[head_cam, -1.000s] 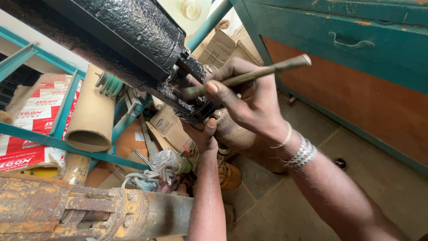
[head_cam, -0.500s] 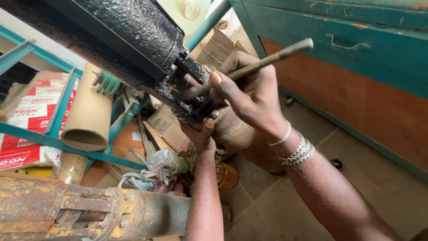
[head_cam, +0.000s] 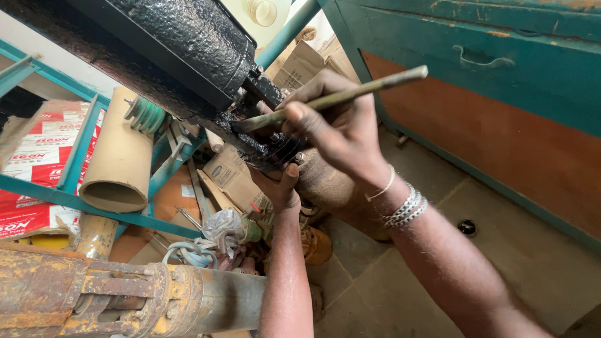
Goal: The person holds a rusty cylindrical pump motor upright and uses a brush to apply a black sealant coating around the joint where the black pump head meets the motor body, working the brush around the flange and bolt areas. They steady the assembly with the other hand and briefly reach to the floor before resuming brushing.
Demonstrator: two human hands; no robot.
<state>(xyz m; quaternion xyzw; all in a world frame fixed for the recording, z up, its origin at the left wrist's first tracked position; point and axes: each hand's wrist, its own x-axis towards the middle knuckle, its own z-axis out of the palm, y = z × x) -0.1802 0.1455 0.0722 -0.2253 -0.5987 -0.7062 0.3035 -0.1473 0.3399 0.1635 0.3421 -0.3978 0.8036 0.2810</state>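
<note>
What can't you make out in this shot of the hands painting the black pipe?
Head view only:
- Brush: its bristle tip is lost against the wet black pipe end.
- Right hand: the fingers cover the grip on the brush.
- Left hand: the fingers are hidden behind the pipe end.
- Black pipe: its length is cut off by the top edge.
- Rusty pipe: cut off by the left and bottom edges.

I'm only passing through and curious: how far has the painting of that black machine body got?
Done: the black cylindrical body looks glossy and coated over most of its visible length. In hand: the right hand holds a brush with its tip at the end fitting, while the left hand props that end from below. Left: I can't tell; the underside is hidden.
</note>
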